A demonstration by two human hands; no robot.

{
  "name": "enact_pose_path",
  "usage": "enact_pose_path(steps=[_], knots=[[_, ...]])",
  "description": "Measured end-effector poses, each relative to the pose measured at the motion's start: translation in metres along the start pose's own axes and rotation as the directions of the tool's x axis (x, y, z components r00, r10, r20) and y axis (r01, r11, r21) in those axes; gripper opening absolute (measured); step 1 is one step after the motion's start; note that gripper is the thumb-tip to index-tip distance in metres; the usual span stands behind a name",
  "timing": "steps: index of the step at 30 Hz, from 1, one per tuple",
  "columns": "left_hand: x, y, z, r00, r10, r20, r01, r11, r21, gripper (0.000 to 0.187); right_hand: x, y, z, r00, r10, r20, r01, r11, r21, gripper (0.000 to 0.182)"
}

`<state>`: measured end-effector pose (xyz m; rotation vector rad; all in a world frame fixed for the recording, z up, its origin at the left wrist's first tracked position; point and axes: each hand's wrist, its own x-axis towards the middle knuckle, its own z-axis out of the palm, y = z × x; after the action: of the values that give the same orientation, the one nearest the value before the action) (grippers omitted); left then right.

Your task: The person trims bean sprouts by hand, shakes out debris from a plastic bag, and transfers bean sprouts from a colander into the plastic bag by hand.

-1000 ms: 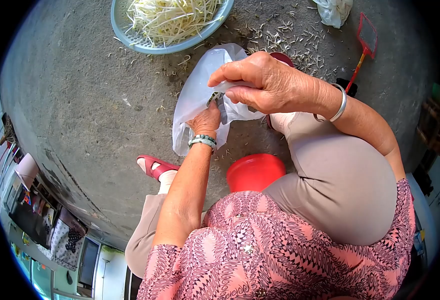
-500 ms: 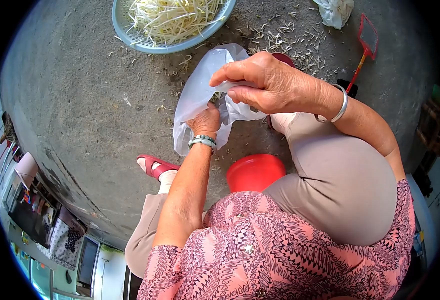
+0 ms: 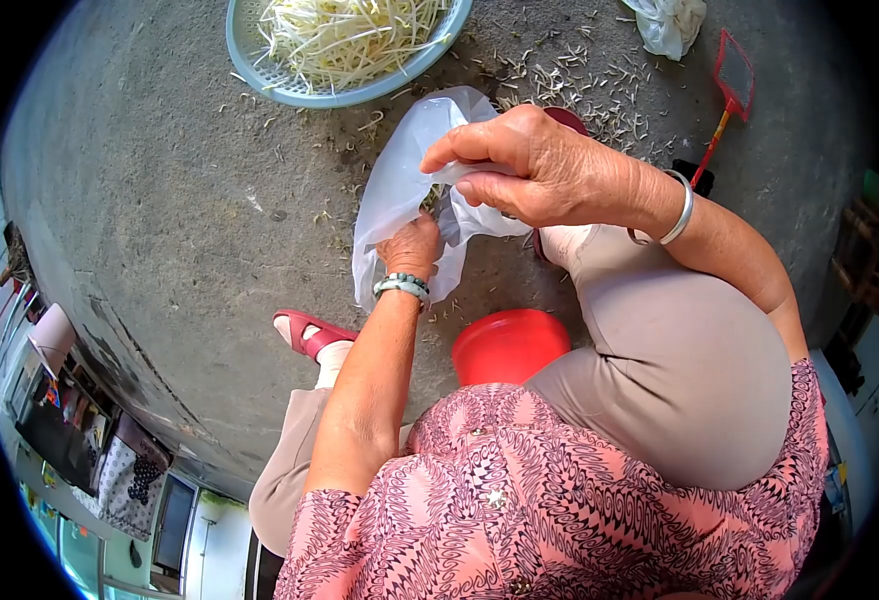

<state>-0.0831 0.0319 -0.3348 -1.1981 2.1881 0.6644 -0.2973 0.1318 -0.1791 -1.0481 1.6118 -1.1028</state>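
Right hand [image 3: 535, 165] pinches the bag [image 3: 400, 180] rim up over the floor [image 3: 160, 180], left hand [image 3: 412, 245] closed inside its mouth, likely filling it; next move probably needs the mouth kept spread, near the basket [image 3: 250, 55].

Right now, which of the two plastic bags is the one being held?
The large translucent bag in the middle, pinched at its mouth by the right hand with the left hand inside. The small knotted bag lies untouched at the top edge.
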Motion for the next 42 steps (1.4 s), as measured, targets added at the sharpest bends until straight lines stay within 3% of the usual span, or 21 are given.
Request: enact_pose_path(steps=[2, 6, 11, 13, 14, 15, 20, 23, 26, 29, 30, 32, 34, 35, 36, 37, 39, 42], knots=[[0.003, -0.011, 0.003, 0.998, 0.041, 0.054, -0.039, 0.998, -0.042, 0.045, 0.000, 0.000, -0.002, 1.000, 0.009, 0.004, -0.009, 1.000, 0.007, 0.027], [-0.013, -0.002, -0.016, 0.995, 0.097, -0.018, -0.099, 0.972, -0.214, 0.021, 0.001, 0.002, -0.001, 1.000, -0.004, 0.001, 0.004, 1.000, 0.009, 0.026], [0.010, -0.048, 0.007, 0.903, 0.411, 0.126, -0.419, 0.907, 0.047, 0.036, 0.000, 0.004, 0.001, 1.000, -0.008, 0.000, 0.008, 0.999, 0.031, 0.026], [0.008, -0.048, 0.007, 0.922, 0.360, 0.144, -0.305, 0.902, -0.304, 0.036, -0.001, 0.005, 0.000, 1.000, 0.000, 0.004, 0.000, 1.000, 0.031, 0.026], [0.005, -0.048, 0.007, 0.943, 0.261, 0.206, -0.077, 0.773, -0.629, 0.036, -0.001, 0.005, 0.000, 1.000, 0.006, 0.004, -0.006, 0.999, 0.033, 0.026], [0.004, -0.047, 0.006, 0.936, 0.187, 0.298, 0.167, 0.510, -0.844, 0.035, -0.001, 0.005, 0.000, 1.000, 0.010, 0.003, -0.010, 0.999, 0.034, 0.026], [-0.004, -0.028, -0.029, 0.826, 0.320, 0.464, 0.437, 0.154, -0.886, 0.032, 0.001, 0.009, 0.003, 1.000, -0.004, -0.004, 0.004, 1.000, 0.031, 0.026], [-0.007, -0.020, -0.039, 0.794, 0.361, 0.489, 0.486, 0.108, -0.867, 0.032, 0.002, 0.005, 0.001, 1.000, 0.018, 0.015, -0.019, 0.999, 0.034, 0.026], [-0.006, -0.020, -0.041, 0.787, 0.316, 0.530, 0.533, 0.084, -0.842, 0.030, 0.002, 0.006, 0.000, 0.999, 0.023, 0.035, -0.023, 1.000, 0.016, 0.027], [-0.002, -0.018, -0.046, 0.770, 0.279, 0.574, 0.536, 0.206, -0.819, 0.029, 0.004, 0.008, 0.000, 0.999, 0.015, 0.047, -0.014, 1.000, -0.018, 0.029], [-0.002, -0.018, -0.044, 0.773, 0.183, 0.607, 0.560, 0.251, -0.789, 0.029, 0.005, 0.012, 0.000, 0.999, 0.002, 0.053, 0.001, 0.999, -0.041, 0.029], [-0.011, -0.014, -0.055, 0.802, 0.167, 0.574, 0.490, 0.366, -0.791, 0.028, 0.007, 0.015, -0.004, 0.997, -0.012, 0.072, 0.018, 0.997, -0.073, 0.034], [-0.022, -0.013, -0.060, 0.815, 0.083, 0.574, 0.441, 0.554, -0.706, 0.027, 0.005, 0.013, -0.006, 0.990, 0.096, 0.106, -0.091, 0.995, -0.050, 0.037], [-0.028, -0.012, -0.063, 0.830, 0.111, 0.547, 0.414, 0.535, -0.737, 0.025, 0.005, 0.014, -0.008, 0.982, 0.144, 0.123, -0.140, 0.989, -0.045, 0.039], [-0.037, -0.012, -0.067, 0.843, 0.142, 0.518, 0.384, 0.517, -0.765, 0.024, 0.002, 0.023, -0.010, 0.989, 0.066, 0.132, -0.062, 0.998, -0.031, 0.040], [-0.046, -0.010, -0.071, 0.854, 0.173, 0.491, 0.354, 0.499, -0.791, 0.022, 0.000, 0.018, -0.014, 0.988, 0.083, 0.131, -0.080, 0.996, -0.035, 0.042], [-0.062, -0.010, -0.082, 0.860, 0.194, 0.472, 0.314, 0.527, -0.790, 0.029, -0.005, 0.007, -0.020, 0.985, 0.116, 0.131, -0.112, 0.993, -0.041, 0.046], [-0.089, -0.013, -0.098, 0.856, 0.304, 0.419, 0.249, 0.468, -0.848, 0.034, -0.017, -0.003, -0.032, 0.998, 0.057, 0.039, -0.049, 0.981, -0.189, 0.047]])
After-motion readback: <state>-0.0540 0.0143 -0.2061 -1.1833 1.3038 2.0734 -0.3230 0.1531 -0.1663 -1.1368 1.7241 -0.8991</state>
